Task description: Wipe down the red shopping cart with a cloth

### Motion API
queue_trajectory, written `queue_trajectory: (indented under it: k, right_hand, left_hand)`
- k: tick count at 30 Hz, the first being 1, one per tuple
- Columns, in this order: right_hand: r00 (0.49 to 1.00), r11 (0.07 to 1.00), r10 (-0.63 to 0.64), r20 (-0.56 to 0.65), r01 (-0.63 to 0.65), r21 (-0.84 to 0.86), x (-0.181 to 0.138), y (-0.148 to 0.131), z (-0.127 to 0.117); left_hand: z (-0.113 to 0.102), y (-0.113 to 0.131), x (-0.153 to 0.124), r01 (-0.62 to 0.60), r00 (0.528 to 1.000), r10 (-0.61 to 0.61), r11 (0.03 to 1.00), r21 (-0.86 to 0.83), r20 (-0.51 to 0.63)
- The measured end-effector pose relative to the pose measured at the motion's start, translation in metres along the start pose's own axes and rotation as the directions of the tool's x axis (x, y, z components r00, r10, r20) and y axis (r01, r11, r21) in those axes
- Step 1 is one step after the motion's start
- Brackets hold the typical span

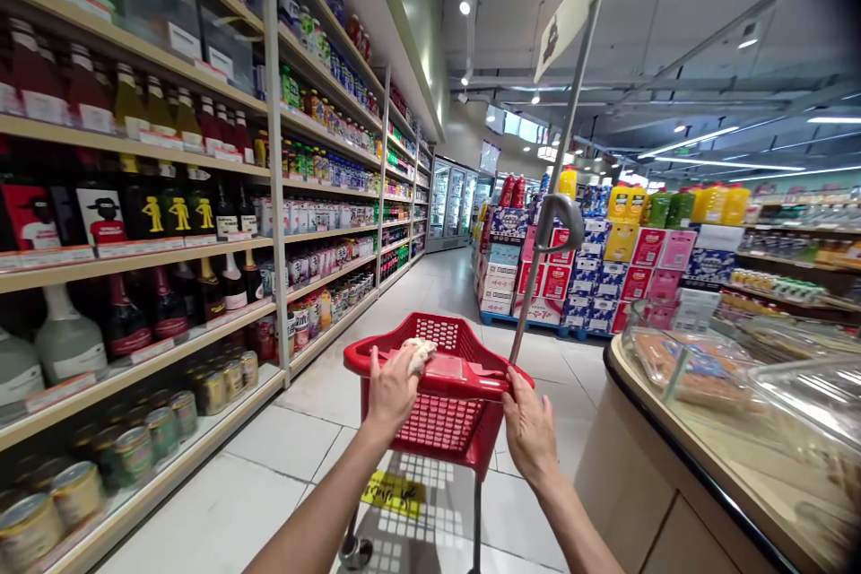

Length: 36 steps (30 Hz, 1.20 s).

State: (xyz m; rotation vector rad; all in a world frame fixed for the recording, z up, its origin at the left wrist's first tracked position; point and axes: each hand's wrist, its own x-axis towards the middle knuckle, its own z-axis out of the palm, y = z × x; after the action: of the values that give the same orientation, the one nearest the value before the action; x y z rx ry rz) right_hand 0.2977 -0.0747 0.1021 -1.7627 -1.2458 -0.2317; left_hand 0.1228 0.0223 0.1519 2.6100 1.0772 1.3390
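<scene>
A red plastic shopping cart with perforated basket walls stands straight in front of me. My left hand holds a crumpled off-white cloth against the left part of the cart's red handlebar. At the bar's right end, my right hand is closed over the red plastic; its fingertips lie on top. A thin metal pole rises beside that hand, bearing a grey loop-shaped piece and a pale flag. No goods show inside the basket.
Shelves of bottles and cans line the left side. A curved counter with clear-lidded food packs stands close on the right. Stacked drink cartons stand ahead. The tiled aisle runs toward glass-door coolers.
</scene>
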Motion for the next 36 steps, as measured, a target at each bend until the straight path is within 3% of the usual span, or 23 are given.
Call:
queue_trajectory:
  k: [4, 6, 8, 10, 12, 18, 20, 24, 25, 30, 32, 35, 36]
  right_hand:
    - [0.999, 0.999, -0.040, -0.021, 0.040, -0.004, 0.003, -0.019, 0.017]
    - [0.999, 0.999, -0.041, -0.023, 0.041, 0.007, 0.005, -0.019, 0.019]
    - [0.999, 0.999, -0.042, -0.013, 0.043, 0.030, 0.007, -0.016, 0.018]
    - [0.999, 0.998, -0.042, -0.015, 0.043, 0.047, 0.008, -0.012, 0.016]
    - [0.998, 0.998, -0.030, -0.052, 0.033, 0.052, 0.007, -0.011, 0.016]
    - [0.986, 0.998, -0.056, -0.160, 0.056, -0.004, -0.001, -0.009, 0.018]
    - [0.985, 0.997, -0.074, -0.156, 0.072, -0.019, -0.003, -0.007, 0.017]
    - [0.984, 0.998, -0.062, -0.165, 0.063, -0.001, -0.005, -0.008, 0.015]
    - [0.983, 0.998, -0.057, -0.175, 0.058, 0.002, -0.006, -0.009, 0.015]
    - [0.984, 0.998, -0.058, -0.166, 0.060, 0.004, -0.006, -0.012, 0.014]
    - [0.989, 0.998, -0.057, -0.134, 0.061, 0.024, -0.006, -0.009, 0.011]
    - [0.991, 0.998, -0.034, -0.131, 0.041, 0.054, -0.005, -0.007, 0.009]
    - [0.990, 0.998, -0.028, -0.141, 0.037, 0.058, -0.006, -0.007, 0.009]
  left_hand:
    - [0.021, 0.020, -0.011, -0.246, 0.967, 0.247, 0.969, -0.030, 0.063]
    - [0.025, 0.016, -0.013, -0.303, 0.951, 0.303, 0.953, -0.011, 0.065]
    - [0.015, -0.004, -0.012, -0.233, 0.973, 0.232, 0.971, 0.053, 0.012]
    - [0.001, -0.029, -0.011, -0.069, 0.994, 0.078, 0.991, 0.113, -0.082]
    - [-0.007, -0.041, -0.010, 0.005, 0.992, 0.009, 0.993, 0.119, -0.122]
    - [0.022, -0.003, -0.016, -0.299, 0.953, 0.301, 0.953, 0.041, -0.046]
    - [0.019, -0.008, -0.016, -0.273, 0.959, 0.276, 0.961, 0.054, -0.060]
    - [0.000, -0.036, -0.017, -0.017, 0.988, 0.034, 0.993, 0.114, -0.148]
    - [0.000, -0.035, -0.018, 0.000, 0.989, 0.018, 0.993, 0.122, -0.150]
    - [0.013, -0.016, -0.023, -0.279, 0.959, 0.282, 0.957, 0.082, -0.035]
    - [0.008, -0.027, -0.020, -0.209, 0.975, 0.215, 0.974, 0.089, -0.058]
    - [-0.006, -0.049, -0.014, 0.075, 0.986, -0.056, 0.990, 0.117, -0.157]
    - [-0.007, -0.049, -0.012, 0.109, 0.983, -0.091, 0.988, 0.107, -0.159]
